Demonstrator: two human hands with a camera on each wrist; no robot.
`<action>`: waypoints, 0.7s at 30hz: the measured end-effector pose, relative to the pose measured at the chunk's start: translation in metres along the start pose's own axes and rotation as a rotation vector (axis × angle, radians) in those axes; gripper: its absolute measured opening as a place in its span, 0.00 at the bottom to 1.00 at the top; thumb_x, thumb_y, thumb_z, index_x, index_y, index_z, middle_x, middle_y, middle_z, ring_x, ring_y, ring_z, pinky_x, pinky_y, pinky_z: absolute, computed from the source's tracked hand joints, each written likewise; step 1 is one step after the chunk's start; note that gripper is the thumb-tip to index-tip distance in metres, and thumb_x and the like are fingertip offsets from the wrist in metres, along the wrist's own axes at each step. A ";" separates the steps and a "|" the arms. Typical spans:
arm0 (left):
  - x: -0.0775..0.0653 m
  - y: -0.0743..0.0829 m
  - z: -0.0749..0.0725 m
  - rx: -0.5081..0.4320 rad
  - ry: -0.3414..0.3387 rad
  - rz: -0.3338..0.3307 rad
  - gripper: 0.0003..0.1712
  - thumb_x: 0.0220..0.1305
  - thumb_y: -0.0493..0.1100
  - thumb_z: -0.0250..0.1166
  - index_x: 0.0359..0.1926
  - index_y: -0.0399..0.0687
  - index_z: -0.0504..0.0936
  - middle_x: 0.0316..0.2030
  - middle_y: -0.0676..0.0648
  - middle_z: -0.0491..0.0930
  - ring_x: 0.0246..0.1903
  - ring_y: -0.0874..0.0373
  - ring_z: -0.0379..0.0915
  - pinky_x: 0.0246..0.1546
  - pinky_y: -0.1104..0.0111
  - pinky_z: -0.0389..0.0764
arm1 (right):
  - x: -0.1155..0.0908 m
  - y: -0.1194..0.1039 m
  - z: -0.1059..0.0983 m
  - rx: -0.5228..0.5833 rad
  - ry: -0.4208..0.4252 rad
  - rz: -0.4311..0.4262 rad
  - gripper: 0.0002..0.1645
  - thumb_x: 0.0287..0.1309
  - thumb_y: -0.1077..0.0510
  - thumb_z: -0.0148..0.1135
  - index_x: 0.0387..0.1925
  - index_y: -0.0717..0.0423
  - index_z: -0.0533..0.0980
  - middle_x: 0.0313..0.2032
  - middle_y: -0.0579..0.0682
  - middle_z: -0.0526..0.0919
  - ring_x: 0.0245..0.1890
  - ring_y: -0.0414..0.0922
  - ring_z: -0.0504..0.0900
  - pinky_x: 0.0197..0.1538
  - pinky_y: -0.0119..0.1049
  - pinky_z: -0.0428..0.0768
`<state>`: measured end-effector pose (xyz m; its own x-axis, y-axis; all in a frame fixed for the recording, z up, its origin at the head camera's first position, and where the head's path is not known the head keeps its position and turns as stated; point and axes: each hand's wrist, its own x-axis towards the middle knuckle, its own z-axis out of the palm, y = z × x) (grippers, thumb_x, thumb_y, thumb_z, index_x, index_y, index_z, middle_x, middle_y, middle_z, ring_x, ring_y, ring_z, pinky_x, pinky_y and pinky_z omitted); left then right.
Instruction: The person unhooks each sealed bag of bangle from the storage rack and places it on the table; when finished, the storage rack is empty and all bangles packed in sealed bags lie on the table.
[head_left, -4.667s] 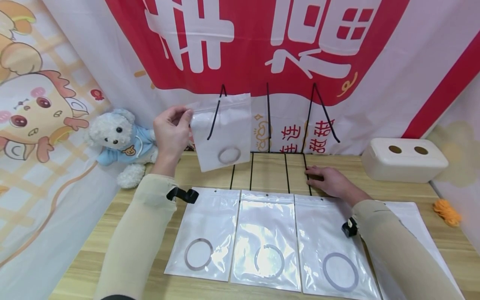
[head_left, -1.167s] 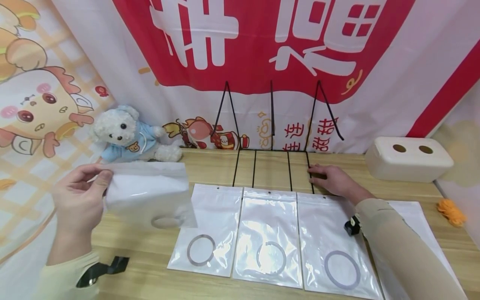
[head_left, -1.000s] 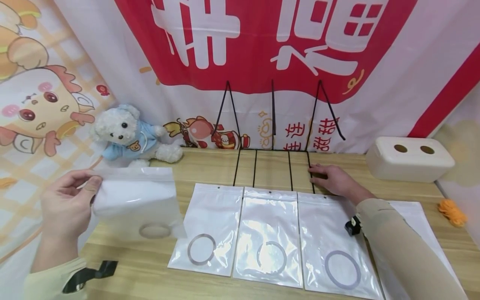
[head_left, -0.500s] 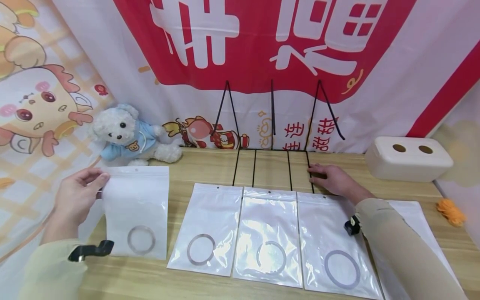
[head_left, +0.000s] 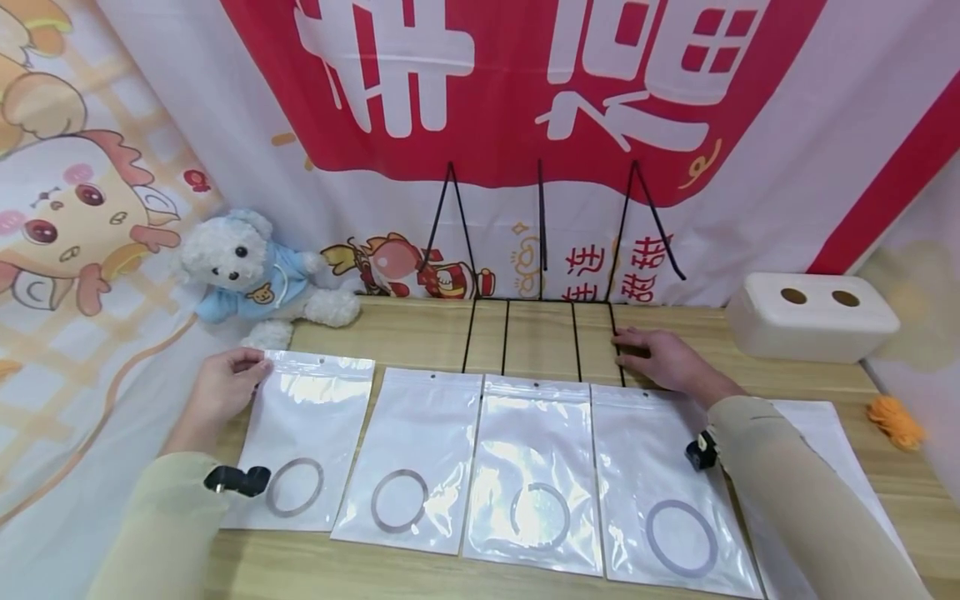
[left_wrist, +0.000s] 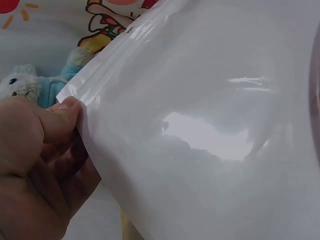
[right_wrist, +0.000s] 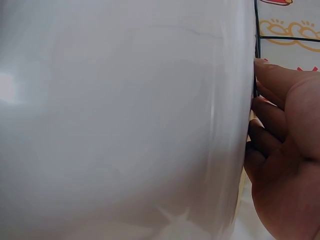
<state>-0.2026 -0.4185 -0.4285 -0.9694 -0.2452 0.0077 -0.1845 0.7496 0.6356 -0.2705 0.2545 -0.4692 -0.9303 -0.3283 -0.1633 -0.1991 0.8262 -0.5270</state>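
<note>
In the head view my left hand [head_left: 225, 387] pinches the top left corner of a white zip-lock bag [head_left: 315, 425], which has a ring outline near its bottom. The left wrist view shows the thumb [left_wrist: 65, 117] on the corner of that glossy bag [left_wrist: 200, 100]. To its right lie a second bag [head_left: 416, 433], a third bag [head_left: 525, 442] and another bag [head_left: 637, 450] in a row, each with a similar ring. My right hand [head_left: 667, 358] rests with its fingertips at a wire of the black rack [head_left: 576, 333], just behind the rightmost ringed bag.
Behind the row, the rack's uprights [head_left: 540, 225] stand before a red and white banner [head_left: 525, 125]. A plush bear [head_left: 262, 275] sits at the back left. A white box with two holes [head_left: 813, 321] and an orange tuft [head_left: 896, 421] are at the right. More white sheeting [head_left: 817, 450] lies under the right forearm.
The left hand has carried the bag from in front of the rack's left upright, out to the left, then down and right beside the other bags. The right hand has stayed at the rack.
</note>
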 end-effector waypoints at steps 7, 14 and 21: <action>0.008 -0.007 0.015 0.084 -0.013 0.028 0.14 0.79 0.38 0.62 0.53 0.26 0.83 0.48 0.27 0.86 0.42 0.46 0.82 0.30 0.74 0.78 | -0.001 0.001 0.000 -0.006 0.007 -0.019 0.31 0.79 0.50 0.62 0.77 0.54 0.73 0.82 0.65 0.61 0.82 0.69 0.58 0.82 0.69 0.55; 0.011 -0.011 0.026 0.095 -0.004 -0.002 0.16 0.77 0.39 0.65 0.54 0.27 0.86 0.49 0.28 0.87 0.41 0.45 0.84 0.30 0.72 0.80 | 0.000 0.000 0.001 -0.008 -0.002 -0.015 0.31 0.79 0.50 0.62 0.77 0.54 0.73 0.82 0.66 0.61 0.82 0.70 0.58 0.82 0.69 0.55; 0.011 -0.009 0.032 0.087 0.021 -0.049 0.17 0.76 0.41 0.67 0.55 0.28 0.88 0.49 0.30 0.89 0.38 0.50 0.83 0.28 0.73 0.79 | 0.000 -0.001 0.001 -0.004 0.000 -0.008 0.30 0.80 0.51 0.61 0.77 0.55 0.73 0.82 0.65 0.60 0.83 0.69 0.57 0.82 0.68 0.55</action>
<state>-0.2166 -0.4077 -0.4588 -0.9556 -0.2946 -0.0052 -0.2457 0.7869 0.5661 -0.2699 0.2532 -0.4690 -0.9289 -0.3344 -0.1592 -0.2073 0.8255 -0.5249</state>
